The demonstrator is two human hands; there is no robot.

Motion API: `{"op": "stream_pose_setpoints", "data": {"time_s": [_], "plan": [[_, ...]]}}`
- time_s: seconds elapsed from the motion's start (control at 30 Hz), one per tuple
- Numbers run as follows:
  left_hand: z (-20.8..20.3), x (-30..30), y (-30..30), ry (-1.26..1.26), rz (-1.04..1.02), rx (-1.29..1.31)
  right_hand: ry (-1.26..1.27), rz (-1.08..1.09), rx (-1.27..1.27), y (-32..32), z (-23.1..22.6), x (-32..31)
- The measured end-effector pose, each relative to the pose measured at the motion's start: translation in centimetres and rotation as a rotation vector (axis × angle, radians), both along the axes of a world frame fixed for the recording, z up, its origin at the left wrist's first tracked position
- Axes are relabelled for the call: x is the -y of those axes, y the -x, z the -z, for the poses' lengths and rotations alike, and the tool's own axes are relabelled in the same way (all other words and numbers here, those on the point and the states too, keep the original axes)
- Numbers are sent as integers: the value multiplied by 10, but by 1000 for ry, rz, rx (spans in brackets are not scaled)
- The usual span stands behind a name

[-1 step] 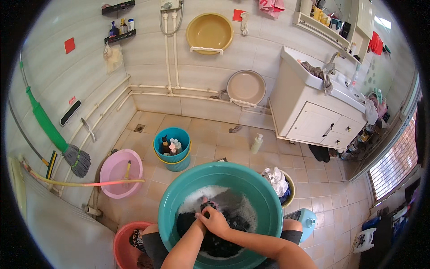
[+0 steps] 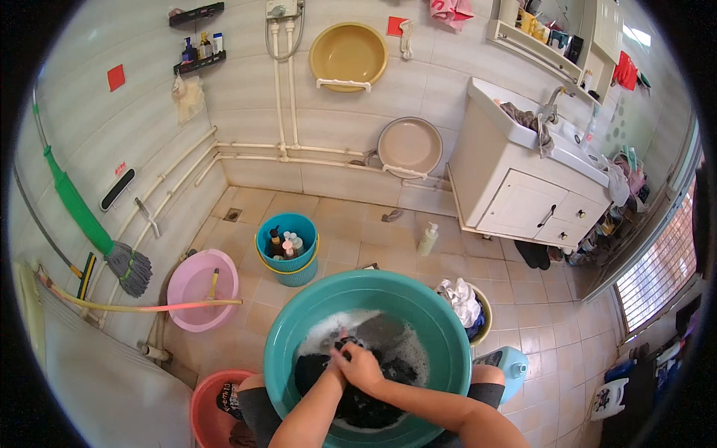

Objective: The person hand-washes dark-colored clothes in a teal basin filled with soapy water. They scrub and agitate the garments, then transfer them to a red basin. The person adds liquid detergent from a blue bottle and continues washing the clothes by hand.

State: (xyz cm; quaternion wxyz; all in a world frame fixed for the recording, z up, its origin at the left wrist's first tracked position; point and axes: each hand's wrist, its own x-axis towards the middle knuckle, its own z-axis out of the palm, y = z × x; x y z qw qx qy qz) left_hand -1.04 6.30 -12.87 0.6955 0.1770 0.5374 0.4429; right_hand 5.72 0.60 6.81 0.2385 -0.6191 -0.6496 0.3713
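Note:
A big green plastic tub (image 2: 441,328) stands between my knees, with foamy water and soaked black cloth (image 2: 366,411) in it. Both forearms reach down into the tub, and the hands meet near its middle. My right hand (image 2: 361,369) is curled over a bunched piece of the black cloth, pressed against the left. My left hand (image 2: 336,361) lies mostly beneath it, closed on the same cloth; its fingers are partly hidden by the right hand and the cloth. White suds (image 2: 317,336) float along the far and left sides of the water.
Beyond the tub are a blue bucket (image 2: 298,273) of bottles, a pink basin (image 2: 187,280) and a pump bottle (image 2: 428,240). A red basin (image 2: 203,407) sits at my left, a laundry-filled basin (image 2: 485,328) and blue jug (image 2: 514,367) at my right. A hose (image 2: 149,305) crosses the left side.
My hands have shifted slightly against each other over the bunched black cloth. Everything else stays in place.

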Motion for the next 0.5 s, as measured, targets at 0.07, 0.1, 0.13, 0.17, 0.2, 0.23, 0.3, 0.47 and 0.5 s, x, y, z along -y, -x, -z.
{"op": "stream_pose_setpoints", "data": {"time_s": [0.07,0.1,0.13,0.17,0.2,0.23,0.3,0.47,0.5], "plan": [[-30,-1,-10,51,-43,19,-116,85,216,-14,20,-21],[-66,2,-15,154,-133,94,-122,150,189,-20,16,-32],[-146,10,-29,64,-8,-284,-101,302,181,-45,22,-50],[-159,10,-24,-14,-14,-210,-123,306,146,-59,38,-56],[-166,10,-19,-88,-14,-132,-57,312,118,-74,43,-60],[-180,7,-13,-143,12,-48,2,326,133,-86,39,-63],[-197,8,11,-190,125,-119,38,236,104,-106,21,-62],[-222,23,60,-523,694,-806,196,-92,-419,-141,-12,-49],[-223,29,61,-601,761,-860,217,-101,-478,-130,-40,-41]]}}
